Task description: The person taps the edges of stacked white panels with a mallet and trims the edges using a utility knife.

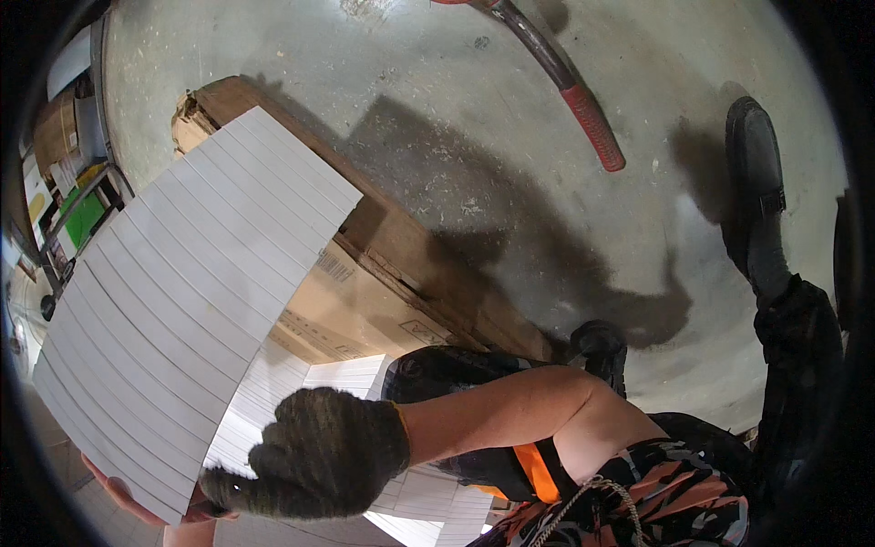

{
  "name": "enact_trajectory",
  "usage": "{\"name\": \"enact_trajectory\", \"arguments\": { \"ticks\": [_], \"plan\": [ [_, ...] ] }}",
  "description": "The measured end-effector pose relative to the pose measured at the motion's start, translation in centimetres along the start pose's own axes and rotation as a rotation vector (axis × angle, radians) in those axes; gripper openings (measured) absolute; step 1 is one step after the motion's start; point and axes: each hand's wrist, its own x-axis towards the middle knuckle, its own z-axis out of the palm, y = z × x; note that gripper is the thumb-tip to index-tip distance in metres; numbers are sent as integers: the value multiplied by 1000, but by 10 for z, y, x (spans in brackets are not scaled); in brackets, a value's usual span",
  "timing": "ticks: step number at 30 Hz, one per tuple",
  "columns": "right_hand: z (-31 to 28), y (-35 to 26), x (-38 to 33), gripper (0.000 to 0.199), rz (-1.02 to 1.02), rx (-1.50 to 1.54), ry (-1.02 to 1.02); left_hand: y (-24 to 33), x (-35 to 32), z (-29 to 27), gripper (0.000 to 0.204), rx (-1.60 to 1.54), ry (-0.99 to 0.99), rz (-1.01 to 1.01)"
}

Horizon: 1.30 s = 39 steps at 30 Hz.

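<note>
A large white sheet (196,283), marked across with parallel grooves or fold lines, is tilted up at the left. My bare left hand (123,497) grips its lower end, with fingers showing past the edge and part of the palm hidden behind the sheet. Beside that same lower end is my right hand (319,451), in a dark knitted glove with its fingers curled in. Its tip overlaps the sheet's corner, but what lies inside the fingers is hidden. Under my right hand and forearm are more white grooved sheets (424,501).
Beneath the sheet lies a long brown cardboard box (355,296) with a torn end. A red-gripped tool handle (592,128) rests on the concrete floor (437,155). Dark shoes (755,155) and trouser legs are at the right. A rack (82,214) with boxes stands far left.
</note>
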Motion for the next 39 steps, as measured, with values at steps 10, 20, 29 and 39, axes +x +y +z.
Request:
{"name": "enact_trajectory", "arguments": {
  "ticks": [10, 20, 29, 39],
  "plan": [
    [-43, 48, -23, 29, -62, -385, -16, 0, 1, 3, 110, 11, 16, 4],
    [-52, 63, -23, 25, 40, -513, -44, -1, 7, 7, 111, 27, 9, 16],
    [-18, 75, -20, 37, 370, -336, -94, -2, 12, 6, 112, 42, 4, 25],
    [-25, 53, -17, 18, 35, -972, 17, 4, 10, 1, 113, 98, -27, 2]
  ]
}}
